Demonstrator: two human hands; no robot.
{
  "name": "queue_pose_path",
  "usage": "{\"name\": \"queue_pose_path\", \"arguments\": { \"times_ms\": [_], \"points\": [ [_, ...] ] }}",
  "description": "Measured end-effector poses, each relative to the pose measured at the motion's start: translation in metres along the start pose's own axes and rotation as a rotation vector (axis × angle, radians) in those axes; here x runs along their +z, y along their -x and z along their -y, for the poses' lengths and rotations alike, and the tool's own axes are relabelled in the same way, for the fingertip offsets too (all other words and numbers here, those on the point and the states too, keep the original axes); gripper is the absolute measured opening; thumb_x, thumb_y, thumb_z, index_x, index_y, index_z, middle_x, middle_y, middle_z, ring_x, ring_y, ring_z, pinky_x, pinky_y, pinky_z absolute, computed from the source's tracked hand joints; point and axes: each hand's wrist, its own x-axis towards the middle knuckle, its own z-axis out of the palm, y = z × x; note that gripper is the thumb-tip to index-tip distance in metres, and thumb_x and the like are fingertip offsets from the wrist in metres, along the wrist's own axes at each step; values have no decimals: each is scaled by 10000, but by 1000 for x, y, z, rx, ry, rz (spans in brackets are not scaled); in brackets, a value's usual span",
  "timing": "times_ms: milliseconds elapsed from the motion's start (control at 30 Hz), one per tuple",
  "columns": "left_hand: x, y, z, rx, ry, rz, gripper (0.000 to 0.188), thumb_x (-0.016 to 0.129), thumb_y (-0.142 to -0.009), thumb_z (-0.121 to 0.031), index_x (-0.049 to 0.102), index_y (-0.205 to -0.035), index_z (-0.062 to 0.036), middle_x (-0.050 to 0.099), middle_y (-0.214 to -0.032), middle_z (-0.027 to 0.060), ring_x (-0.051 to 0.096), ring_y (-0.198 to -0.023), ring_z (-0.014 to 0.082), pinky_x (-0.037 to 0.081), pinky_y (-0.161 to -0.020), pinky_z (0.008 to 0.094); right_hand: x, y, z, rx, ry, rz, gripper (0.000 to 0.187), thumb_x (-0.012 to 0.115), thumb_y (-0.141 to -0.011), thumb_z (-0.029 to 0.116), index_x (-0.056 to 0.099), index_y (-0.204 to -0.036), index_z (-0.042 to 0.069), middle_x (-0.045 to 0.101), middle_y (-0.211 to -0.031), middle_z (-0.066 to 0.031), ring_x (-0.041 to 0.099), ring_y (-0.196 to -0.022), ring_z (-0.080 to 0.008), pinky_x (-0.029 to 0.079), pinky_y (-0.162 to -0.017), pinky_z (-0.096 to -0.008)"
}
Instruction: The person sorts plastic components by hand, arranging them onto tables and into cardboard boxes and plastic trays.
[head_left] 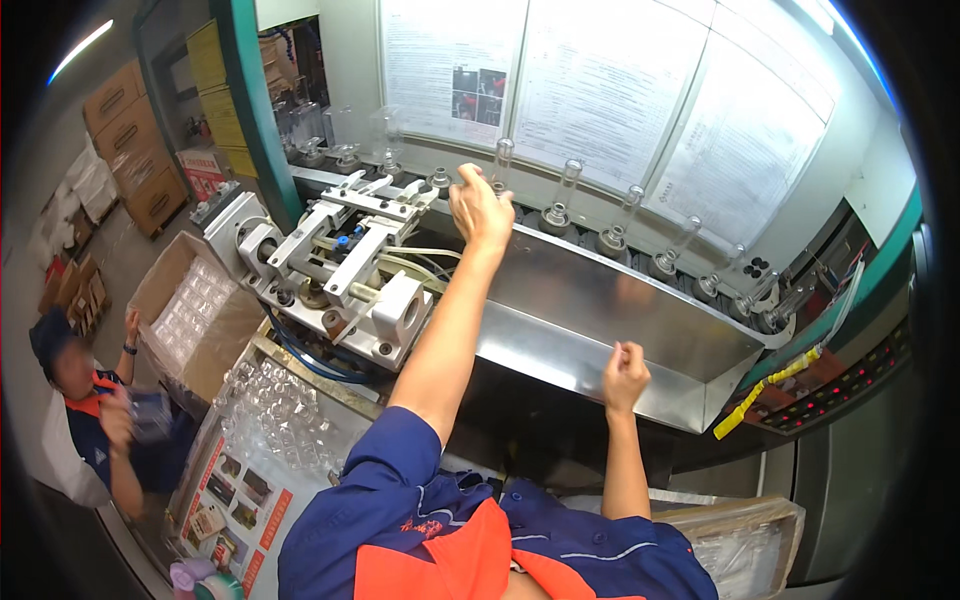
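My left hand (483, 207) reaches up to the row of metal holders at the back of the machine. Its fingers are curled, and whatever they grip is hidden. Just beyond it stands a clear tube (504, 155), upright. An unloaded metal holder (439, 180) shows to its left. Over the shiny metal trough (590, 281), my right hand (626, 377) is closed with its fingertips together; I cannot make out anything in them. To the right, more clear tubes stand in holders, among them a tube (569, 183) and a tube (632, 205).
A white clamp mechanism (345, 250) with hoses sits left of my left arm. Clear pieces (275, 410) lie on a table at lower left. A co-worker (95, 410) stands beside a lined carton (165, 262). A yellow-wrapped bar (765, 392) juts out at right. Another carton (790, 550) is at lower right.
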Motion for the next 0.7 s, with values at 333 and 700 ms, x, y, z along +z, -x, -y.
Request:
{"name": "queue_pose_path", "arguments": {
  "times_ms": [333, 700],
  "points": [
    [-132, 288, 71, 257, 254, 1115, 392, 596, -865, -297, 521, -575, -43, 522, -577, 122, 526, -616, 307, 431, -565, 390, -16, 36, -67, 87, 391, 167, 86, 604, -799, 136, 546, -823, 77, 597, -638, -168, 595, -612, -379, 438, -540, -472],
    [-336, 503, 306, -551, -925, 251, 295, 561, -880, -262, 492, -717, -25, 575, -658, 142, 531, -541, 276, 396, -496, 378, -14, 37, -69, 127, 405, 159, 72, 578, -805, 126, 540, -814, 66, 592, -641, -166, 591, -614, -368, 437, -548, -467]
  ]
}}
